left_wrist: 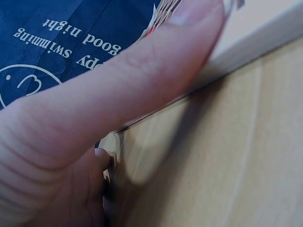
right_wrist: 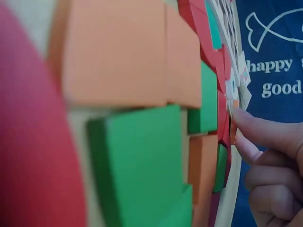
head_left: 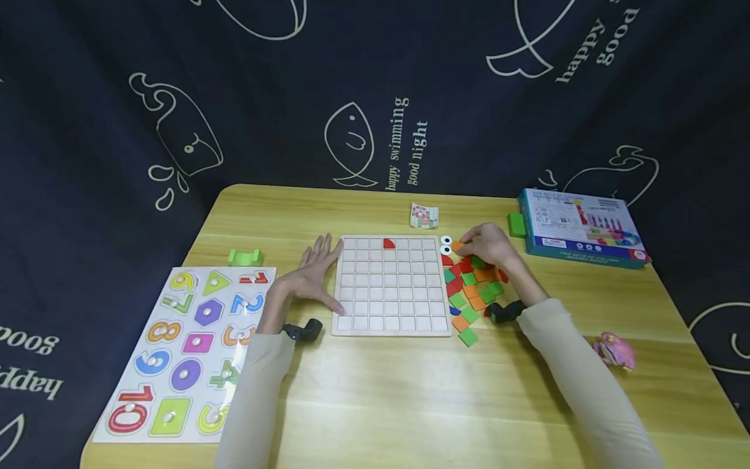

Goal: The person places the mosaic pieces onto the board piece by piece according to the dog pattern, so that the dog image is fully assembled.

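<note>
A wooden grid board (head_left: 391, 284) lies in the middle of the table, with a red quarter-round tile (head_left: 389, 243) in its top row. My left hand (head_left: 308, 273) spreads its fingers along the board's left side. Its thumb (left_wrist: 142, 71) rests on the board's edge in the left wrist view. Beyond the board's right edge, my right hand (head_left: 489, 245) pinches an orange tile (right_wrist: 233, 128) between thumb and forefinger. Two white eye pieces (head_left: 446, 245) lie just left of that tile. Loose green, red and orange tiles (head_left: 471, 298) are scattered below the right hand.
A small printed card (head_left: 424, 216) lies behind the board. At left are a number puzzle board (head_left: 199, 352) and a green block (head_left: 245, 258). A boxed set (head_left: 583, 228), another green block (head_left: 516, 225) and a pink toy (head_left: 615, 350) are on the right.
</note>
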{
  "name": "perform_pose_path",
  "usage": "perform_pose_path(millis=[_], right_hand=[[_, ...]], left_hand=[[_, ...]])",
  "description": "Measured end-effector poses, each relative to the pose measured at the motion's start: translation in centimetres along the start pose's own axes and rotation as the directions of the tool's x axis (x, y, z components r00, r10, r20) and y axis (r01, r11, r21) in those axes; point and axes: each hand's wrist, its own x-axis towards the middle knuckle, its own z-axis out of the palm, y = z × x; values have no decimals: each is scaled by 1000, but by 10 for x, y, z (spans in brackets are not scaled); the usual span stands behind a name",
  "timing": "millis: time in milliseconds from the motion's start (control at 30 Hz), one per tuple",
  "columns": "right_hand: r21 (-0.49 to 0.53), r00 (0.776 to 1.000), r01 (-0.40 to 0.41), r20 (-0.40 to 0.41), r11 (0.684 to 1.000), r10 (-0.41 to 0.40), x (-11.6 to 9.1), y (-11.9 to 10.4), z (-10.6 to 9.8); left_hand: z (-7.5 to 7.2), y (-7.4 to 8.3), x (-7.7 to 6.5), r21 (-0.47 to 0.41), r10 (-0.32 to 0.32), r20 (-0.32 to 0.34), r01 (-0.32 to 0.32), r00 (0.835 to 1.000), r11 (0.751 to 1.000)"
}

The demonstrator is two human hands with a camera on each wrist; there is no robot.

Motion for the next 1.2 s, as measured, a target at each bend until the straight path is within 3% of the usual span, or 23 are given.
perform_pose_path(millis=[233,500,633,867,1200], right_hand=[[105,1000,19,-20,994,-17,-3,2,1],[247,992,85,66,965,-104,-2,-51,27],[271,984,127,89,954,-156,4,-79,51],[244,986,150,28,958,-162,22,-115,84],[251,984,169,18,953,-179,29,-120,92]], left_hand=[[0,0,0,2,-2,4,2,1000,1000],[0,0,0,14,3,-2,-3,1000,1000],[2,0,1,24,17,-5,-17,1000,1000],[2,0,2,32,14,-2,-14,1000,999],[0,0,0,22,15,-2,-15,1000,1000]])
